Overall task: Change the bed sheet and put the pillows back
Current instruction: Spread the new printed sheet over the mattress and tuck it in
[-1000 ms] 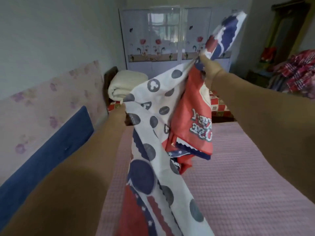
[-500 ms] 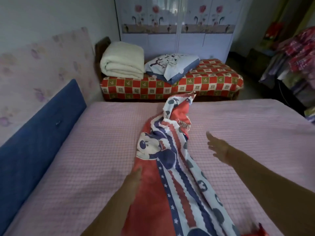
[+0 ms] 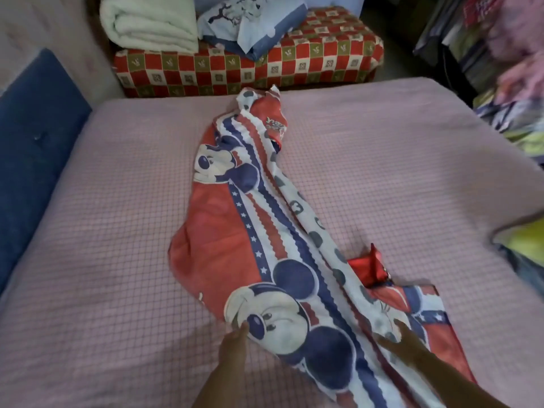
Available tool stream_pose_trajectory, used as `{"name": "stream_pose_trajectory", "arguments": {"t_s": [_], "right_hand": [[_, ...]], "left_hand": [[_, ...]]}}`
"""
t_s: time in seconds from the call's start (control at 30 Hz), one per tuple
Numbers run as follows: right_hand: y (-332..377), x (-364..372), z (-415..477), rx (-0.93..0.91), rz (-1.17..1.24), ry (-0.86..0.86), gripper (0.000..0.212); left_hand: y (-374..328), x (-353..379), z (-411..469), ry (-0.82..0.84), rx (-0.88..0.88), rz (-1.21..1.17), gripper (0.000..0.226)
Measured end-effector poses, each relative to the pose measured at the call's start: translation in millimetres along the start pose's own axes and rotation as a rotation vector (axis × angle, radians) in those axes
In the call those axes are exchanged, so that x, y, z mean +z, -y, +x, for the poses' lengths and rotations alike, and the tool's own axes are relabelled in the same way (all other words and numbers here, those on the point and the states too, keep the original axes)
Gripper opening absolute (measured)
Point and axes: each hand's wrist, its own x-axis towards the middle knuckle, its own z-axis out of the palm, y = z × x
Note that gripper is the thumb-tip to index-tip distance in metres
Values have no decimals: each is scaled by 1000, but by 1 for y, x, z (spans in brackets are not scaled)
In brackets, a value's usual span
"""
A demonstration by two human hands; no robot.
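A bunched bed sheet [image 3: 265, 245], red, white and blue with cartoon mouse prints, lies in a long strip down the middle of the bed, from the far edge to me. The mattress [image 3: 103, 231] under it has a pink checked cover. My left hand [image 3: 235, 338] touches the sheet's near left edge with straight fingers. My right hand [image 3: 397, 340] rests on the sheet's right part, fingers spread. A blue and white pillow [image 3: 250, 28] lies on the checkered bench [image 3: 294, 66] beyond the bed.
A folded white blanket [image 3: 147, 22] sits on the bench's left end. A blue padded headboard [image 3: 35, 142] runs along the bed's left side. Piled clothes [image 3: 515, 83] crowd the right side, and a yellow-green cloth [image 3: 524, 242] lies at the bed's right edge.
The sheet, held up in both hands a second ago, now lies thrown out along the bed. Both hands have come down onto its near end.
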Motion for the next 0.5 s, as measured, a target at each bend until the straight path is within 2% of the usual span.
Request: {"name": "stream_pose_trajectory", "arguments": {"t_s": [0.07,0.13,0.23,0.27,0.37,0.43,0.5], "right_hand": [[-47,14,-5,41,-63,-24,109],[-89,26,-6,54,-49,-3,120],[-119,35,-19,-5,-52,-132,146],[-134,38,-16,25,-73,-161,142],[-170,38,-8,109,-160,-166,94],[-180,32,-12,176,-199,-122,62],[-184,27,-19,161,-263,-93,43]], "left_hand": [[34,13,-12,-39,-82,108,64],[73,26,-24,-20,-174,74,64],[106,53,-39,46,-233,17,59],[112,62,-45,73,-236,17,53],[130,89,-61,134,-222,33,45],[138,105,-72,178,-221,14,50],[146,120,-81,233,-229,17,62]]}}
